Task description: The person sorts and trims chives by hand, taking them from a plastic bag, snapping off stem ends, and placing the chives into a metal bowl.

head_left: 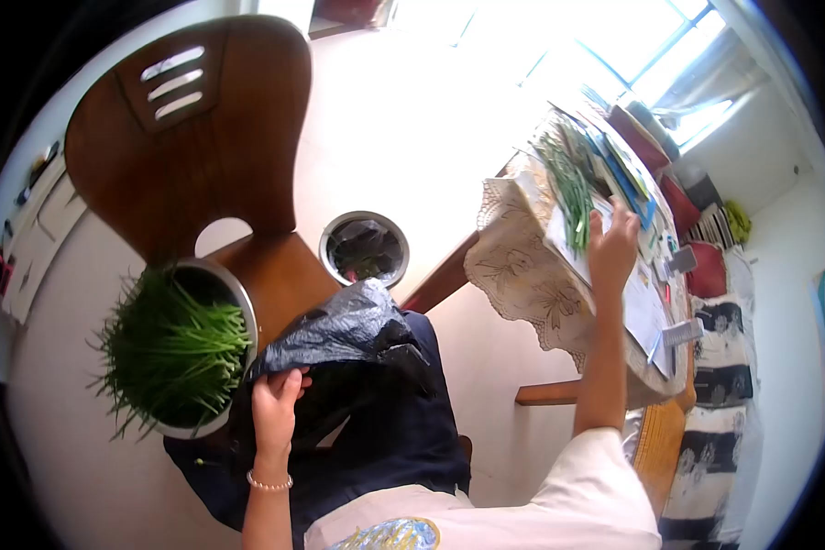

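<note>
My left hand, with a beaded bracelet at its wrist, pinches the edge of a black plastic bag lying over my lap. Left of it, a large bunch of long green chives fills a round light-rimmed basin on the chair. Stretched over the table, my right hand has thumb and fingers apart, just beside a bundle of thin green stalks. I see nothing held in it, and cannot tell whether its fingertips touch the stalks.
A brown wooden chair faces me. On the floor stands a bin with a dark liner. The table has a lace-edged cloth, papers, books and a pale comb-like item. A striped-covered seat is at right.
</note>
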`<move>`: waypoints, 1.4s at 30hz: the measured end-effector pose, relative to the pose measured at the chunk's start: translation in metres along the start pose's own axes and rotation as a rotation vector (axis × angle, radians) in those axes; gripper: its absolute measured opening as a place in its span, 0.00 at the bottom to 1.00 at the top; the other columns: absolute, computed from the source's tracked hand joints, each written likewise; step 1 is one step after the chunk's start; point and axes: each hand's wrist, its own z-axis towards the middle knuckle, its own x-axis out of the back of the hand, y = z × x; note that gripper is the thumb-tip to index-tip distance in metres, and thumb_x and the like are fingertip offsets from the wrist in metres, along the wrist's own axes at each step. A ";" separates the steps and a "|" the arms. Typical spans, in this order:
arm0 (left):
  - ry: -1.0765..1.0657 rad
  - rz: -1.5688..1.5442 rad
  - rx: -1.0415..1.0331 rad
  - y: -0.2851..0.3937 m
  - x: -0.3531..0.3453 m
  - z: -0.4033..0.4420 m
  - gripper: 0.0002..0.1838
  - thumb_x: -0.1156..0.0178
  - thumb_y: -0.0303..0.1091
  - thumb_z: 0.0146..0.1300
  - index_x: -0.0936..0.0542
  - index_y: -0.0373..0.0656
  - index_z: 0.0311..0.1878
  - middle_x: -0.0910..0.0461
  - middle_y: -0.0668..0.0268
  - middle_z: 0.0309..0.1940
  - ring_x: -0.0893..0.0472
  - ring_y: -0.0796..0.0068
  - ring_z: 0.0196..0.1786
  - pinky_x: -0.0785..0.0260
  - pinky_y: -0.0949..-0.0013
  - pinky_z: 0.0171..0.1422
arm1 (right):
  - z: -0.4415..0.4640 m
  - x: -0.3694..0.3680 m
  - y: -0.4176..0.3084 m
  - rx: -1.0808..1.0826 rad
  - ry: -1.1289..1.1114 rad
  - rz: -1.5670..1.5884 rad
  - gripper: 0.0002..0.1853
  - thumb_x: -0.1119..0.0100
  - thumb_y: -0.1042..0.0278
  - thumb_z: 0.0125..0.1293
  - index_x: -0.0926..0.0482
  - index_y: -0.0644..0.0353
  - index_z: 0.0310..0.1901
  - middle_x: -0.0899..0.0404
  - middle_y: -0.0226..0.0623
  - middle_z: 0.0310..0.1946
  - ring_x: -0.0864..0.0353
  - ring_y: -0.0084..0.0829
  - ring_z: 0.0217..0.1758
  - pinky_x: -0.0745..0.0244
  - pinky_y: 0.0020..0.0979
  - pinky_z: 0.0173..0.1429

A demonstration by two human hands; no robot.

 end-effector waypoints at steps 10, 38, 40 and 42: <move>0.070 0.212 -0.219 0.017 0.000 0.017 0.29 0.46 0.27 0.59 0.43 0.40 0.63 0.22 0.55 0.40 0.21 0.72 0.38 0.29 0.72 0.45 | -0.227 -0.030 -0.220 0.671 -0.975 1.009 0.17 0.53 0.77 0.54 0.29 0.65 0.48 0.26 0.49 0.40 0.27 0.45 0.44 0.34 0.39 0.50; 0.168 0.751 -0.378 0.012 -0.019 -0.018 0.26 0.44 0.32 0.58 0.36 0.45 0.61 0.31 0.58 0.52 0.28 0.64 0.50 0.31 0.69 0.49 | -0.197 -0.127 -0.202 0.518 -1.081 0.987 0.17 0.52 0.65 0.57 0.29 0.61 0.48 0.28 0.48 0.48 0.33 0.45 0.55 0.39 0.38 0.58; 0.140 0.754 -0.350 0.017 -0.019 -0.016 0.26 0.44 0.32 0.58 0.35 0.46 0.61 0.31 0.57 0.54 0.28 0.62 0.52 0.32 0.68 0.50 | -0.213 -0.154 -0.198 0.555 -1.100 0.939 0.19 0.51 0.65 0.56 0.31 0.61 0.50 0.30 0.48 0.50 0.34 0.44 0.56 0.39 0.37 0.59; 0.180 0.821 -0.431 0.020 -0.019 -0.015 0.25 0.44 0.32 0.58 0.35 0.47 0.60 0.32 0.56 0.55 0.29 0.61 0.53 0.32 0.68 0.51 | -0.206 -0.149 -0.196 0.498 -1.200 0.868 0.24 0.49 0.66 0.54 0.34 0.60 0.55 0.32 0.47 0.53 0.35 0.42 0.58 0.40 0.35 0.61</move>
